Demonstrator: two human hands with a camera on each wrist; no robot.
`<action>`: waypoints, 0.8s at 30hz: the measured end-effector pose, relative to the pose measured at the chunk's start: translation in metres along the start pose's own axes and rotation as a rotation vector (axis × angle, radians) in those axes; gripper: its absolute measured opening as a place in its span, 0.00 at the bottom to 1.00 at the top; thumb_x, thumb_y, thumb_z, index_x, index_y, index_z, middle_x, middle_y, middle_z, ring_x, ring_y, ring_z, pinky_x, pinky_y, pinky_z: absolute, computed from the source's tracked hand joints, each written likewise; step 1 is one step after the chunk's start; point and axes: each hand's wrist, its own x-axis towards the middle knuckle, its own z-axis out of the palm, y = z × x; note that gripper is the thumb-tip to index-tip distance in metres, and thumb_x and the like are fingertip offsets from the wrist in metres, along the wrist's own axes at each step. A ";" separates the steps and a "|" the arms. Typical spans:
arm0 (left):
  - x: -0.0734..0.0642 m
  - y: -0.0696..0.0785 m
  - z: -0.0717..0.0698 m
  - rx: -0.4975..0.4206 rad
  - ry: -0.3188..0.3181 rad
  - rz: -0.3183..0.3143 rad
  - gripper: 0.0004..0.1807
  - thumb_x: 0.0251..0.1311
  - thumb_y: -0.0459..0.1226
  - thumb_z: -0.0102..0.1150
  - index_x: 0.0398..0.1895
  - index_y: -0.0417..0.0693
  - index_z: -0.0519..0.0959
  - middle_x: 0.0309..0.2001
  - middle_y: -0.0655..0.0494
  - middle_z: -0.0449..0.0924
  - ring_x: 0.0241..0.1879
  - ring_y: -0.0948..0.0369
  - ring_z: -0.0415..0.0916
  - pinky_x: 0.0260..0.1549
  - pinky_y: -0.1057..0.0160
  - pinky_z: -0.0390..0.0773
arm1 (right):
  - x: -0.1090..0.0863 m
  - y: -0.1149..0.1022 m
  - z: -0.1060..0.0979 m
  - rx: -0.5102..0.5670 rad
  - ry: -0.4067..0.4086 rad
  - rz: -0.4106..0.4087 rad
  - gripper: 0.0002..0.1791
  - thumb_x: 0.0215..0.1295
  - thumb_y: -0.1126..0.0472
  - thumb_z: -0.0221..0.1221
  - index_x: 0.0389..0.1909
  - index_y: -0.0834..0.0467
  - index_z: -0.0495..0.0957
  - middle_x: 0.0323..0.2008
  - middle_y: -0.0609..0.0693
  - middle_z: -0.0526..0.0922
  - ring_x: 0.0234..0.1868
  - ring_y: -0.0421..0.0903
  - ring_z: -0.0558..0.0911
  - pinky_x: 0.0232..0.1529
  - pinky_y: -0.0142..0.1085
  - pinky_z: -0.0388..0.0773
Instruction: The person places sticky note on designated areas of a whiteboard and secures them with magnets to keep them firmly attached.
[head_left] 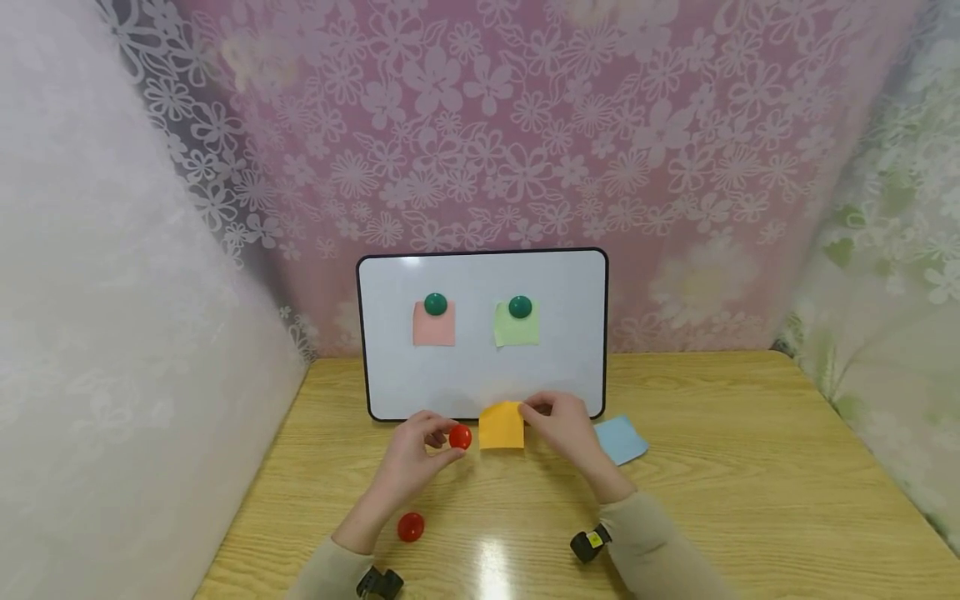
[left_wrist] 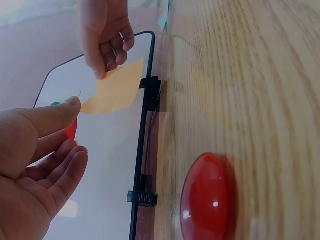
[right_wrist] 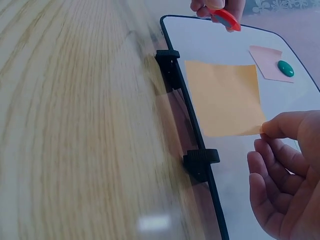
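My left hand [head_left: 415, 450] pinches a round red magnet [head_left: 461, 437] between thumb and fingers, in front of the whiteboard's [head_left: 483, 375] lower edge. To its right, my right hand [head_left: 558, 425] pinches an orange sticky note [head_left: 502, 426] by its upper right corner. In the right wrist view the orange note [right_wrist: 225, 99] hangs flat before the board, and a grey underside shows on the red magnet [right_wrist: 226, 20]. Higher on the board, green magnets hold a pink note [head_left: 433, 331] and a light green note [head_left: 517, 332].
A second red magnet [head_left: 410, 527] lies on the wooden table [head_left: 750, 467] near the left forearm. Blue sticky notes [head_left: 621, 440] lie right of the board, beside the right wrist. Black clip feet [right_wrist: 201, 159] support the board's lower edge. A patterned curtain [head_left: 487, 125] hangs behind.
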 end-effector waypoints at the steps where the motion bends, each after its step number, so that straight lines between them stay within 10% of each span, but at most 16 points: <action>1: 0.000 0.000 0.000 0.001 0.001 0.003 0.17 0.59 0.37 0.82 0.50 0.46 0.89 0.45 0.58 0.83 0.39 0.55 0.83 0.40 0.62 0.85 | 0.000 -0.002 0.001 0.001 0.005 -0.004 0.09 0.73 0.53 0.68 0.43 0.53 0.91 0.38 0.44 0.89 0.42 0.45 0.86 0.46 0.45 0.84; 24: 0.001 -0.001 -0.004 0.005 0.062 0.023 0.17 0.58 0.34 0.81 0.51 0.48 0.90 0.43 0.61 0.82 0.40 0.57 0.82 0.42 0.63 0.85 | 0.011 -0.026 0.011 0.010 0.028 -0.013 0.10 0.74 0.53 0.68 0.44 0.55 0.91 0.39 0.46 0.90 0.40 0.45 0.86 0.46 0.46 0.84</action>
